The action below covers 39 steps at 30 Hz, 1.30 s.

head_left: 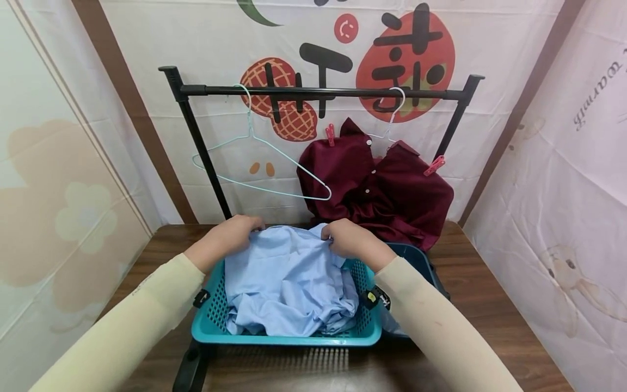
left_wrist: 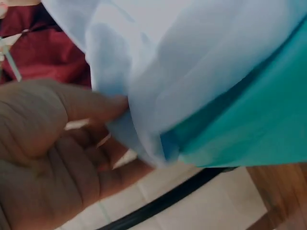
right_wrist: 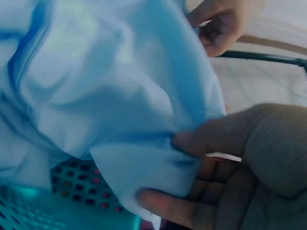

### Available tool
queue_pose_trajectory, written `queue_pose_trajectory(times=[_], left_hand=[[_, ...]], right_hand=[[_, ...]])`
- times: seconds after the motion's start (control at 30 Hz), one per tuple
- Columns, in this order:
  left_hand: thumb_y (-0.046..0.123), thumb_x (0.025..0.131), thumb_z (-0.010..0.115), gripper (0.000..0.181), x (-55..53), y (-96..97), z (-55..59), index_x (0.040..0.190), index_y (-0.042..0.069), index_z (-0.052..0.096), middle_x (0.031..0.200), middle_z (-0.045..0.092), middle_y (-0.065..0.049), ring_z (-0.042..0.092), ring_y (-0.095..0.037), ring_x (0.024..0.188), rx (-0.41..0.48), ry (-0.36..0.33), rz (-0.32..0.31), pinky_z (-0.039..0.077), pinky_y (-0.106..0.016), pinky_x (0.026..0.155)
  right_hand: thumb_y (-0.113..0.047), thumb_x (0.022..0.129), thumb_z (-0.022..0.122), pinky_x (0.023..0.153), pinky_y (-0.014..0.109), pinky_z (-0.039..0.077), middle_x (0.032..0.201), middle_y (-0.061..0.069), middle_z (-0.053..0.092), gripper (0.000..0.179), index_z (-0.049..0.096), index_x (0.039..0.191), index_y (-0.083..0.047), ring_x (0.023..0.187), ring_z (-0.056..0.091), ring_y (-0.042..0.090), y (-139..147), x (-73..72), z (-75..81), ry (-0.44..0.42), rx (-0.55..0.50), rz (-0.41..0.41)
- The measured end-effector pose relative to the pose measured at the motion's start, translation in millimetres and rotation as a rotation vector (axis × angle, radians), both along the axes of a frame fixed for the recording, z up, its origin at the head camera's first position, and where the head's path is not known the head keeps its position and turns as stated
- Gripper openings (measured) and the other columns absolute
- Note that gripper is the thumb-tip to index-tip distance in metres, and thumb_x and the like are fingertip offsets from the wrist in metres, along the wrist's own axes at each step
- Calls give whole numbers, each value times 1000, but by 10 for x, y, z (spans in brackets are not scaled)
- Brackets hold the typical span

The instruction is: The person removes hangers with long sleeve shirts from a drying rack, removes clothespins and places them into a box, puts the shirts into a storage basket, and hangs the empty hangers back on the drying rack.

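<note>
A crumpled light blue shirt lies in a teal plastic basket, its upper edge raised between my two hands. My left hand pinches that edge at the left. In the left wrist view, the thumb of my left hand presses on the cloth with the fingers behind it. On the other side, my right hand grips the top right part. In the right wrist view, my right hand holds a pointed flap of the shirt between thumb and fingers.
Behind the basket stands a black clothes rack. From it hang a bare mint hanger and a dark red shirt held with red clothespins. A dark blue basket sits to the right on the wooden table.
</note>
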State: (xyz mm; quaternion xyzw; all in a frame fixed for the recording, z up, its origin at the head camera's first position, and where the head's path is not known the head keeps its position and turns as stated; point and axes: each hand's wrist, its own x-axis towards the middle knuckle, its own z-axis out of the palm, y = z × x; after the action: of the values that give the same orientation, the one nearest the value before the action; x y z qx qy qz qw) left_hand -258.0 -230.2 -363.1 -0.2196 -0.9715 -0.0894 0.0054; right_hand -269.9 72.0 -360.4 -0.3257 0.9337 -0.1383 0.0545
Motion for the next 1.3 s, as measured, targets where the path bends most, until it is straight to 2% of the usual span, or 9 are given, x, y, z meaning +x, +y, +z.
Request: queue_pose_trajectory(times=[0.23, 0.33, 0.43, 0.5, 0.6, 0.7, 0.97, 1.17, 1.3], left_hand=[[1, 93, 66, 26, 373, 190, 145, 114, 12, 76, 115, 67, -8, 65, -26, 106, -45, -84, -196, 56, -45, 92], [9, 94, 69, 21, 505, 318, 161, 111, 17, 78, 131, 61, -9, 59, -29, 122, -90, -183, -226, 52, -48, 100], [16, 94, 72, 17, 573, 440, 153, 109, 17, 79, 150, 51, -10, 47, -35, 138, -129, -288, -241, 46, -50, 107], [20, 93, 74, 16, 579, 507, 110, 107, 17, 80, 156, 46, -9, 45, -34, 141, -160, -343, -242, 46, -49, 108], [27, 90, 79, 17, 557, 593, 12, 105, 18, 80, 159, 43, -7, 50, -30, 138, -218, -423, -215, 48, -45, 106], [35, 86, 84, 22, 514, 667, -100, 101, 20, 80, 160, 43, -8, 53, -27, 136, -265, -508, -165, 47, -45, 108], [45, 78, 89, 42, 389, 836, -368, 109, 19, 76, 158, 43, -6, 55, -25, 130, -452, -574, -100, 47, -42, 106], [45, 74, 92, 60, 400, 989, -476, 124, 17, 72, 158, 42, -8, 55, -25, 131, -635, -537, -119, 48, -37, 104], [41, 72, 94, 80, 421, 1070, -494, 138, 11, 62, 153, 49, -11, 55, -25, 133, -675, -513, -112, 49, -37, 103]], right_hand=[[-16, 97, 71, 62, 25, 38, 68, -8, 38, 26, 55, 77, -19, 63, 41, 8, 27, 282, 188, -327, 2, 232], [-22, 94, 76, 66, 25, 40, 73, -9, 43, 22, 64, 76, -18, 69, 41, 8, 5, 381, 174, -277, 84, 229], [-27, 89, 82, 76, 29, 44, 99, -4, 55, 14, 73, 79, -23, 88, 48, 13, -41, 432, 109, -171, 188, 155], [-28, 87, 84, 75, 27, 43, 103, -4, 54, 19, 72, 73, -23, 89, 47, 13, -82, 432, 48, -150, 251, 149], [-25, 87, 84, 62, 24, 36, 75, -5, 48, 40, 55, 58, -21, 69, 43, 11, -155, 399, -78, -217, 326, 191], [-19, 87, 83, 54, 23, 30, 57, -7, 33, 45, 50, 56, -19, 54, 33, 8, -233, 342, -234, -314, 406, 193], [-13, 88, 73, 51, 26, 27, 55, -7, 31, 44, 44, 56, -20, 51, 26, 10, -374, 206, -453, -397, 621, 196], [-16, 88, 74, 59, 29, 35, 77, -2, 46, 30, 53, 67, -19, 66, 40, 13, -405, 205, -504, -379, 686, 220], [-19, 88, 77, 69, 31, 46, 107, 5, 56, 12, 71, 96, -12, 86, 50, 18, -439, 287, -542, -301, 726, 199]])
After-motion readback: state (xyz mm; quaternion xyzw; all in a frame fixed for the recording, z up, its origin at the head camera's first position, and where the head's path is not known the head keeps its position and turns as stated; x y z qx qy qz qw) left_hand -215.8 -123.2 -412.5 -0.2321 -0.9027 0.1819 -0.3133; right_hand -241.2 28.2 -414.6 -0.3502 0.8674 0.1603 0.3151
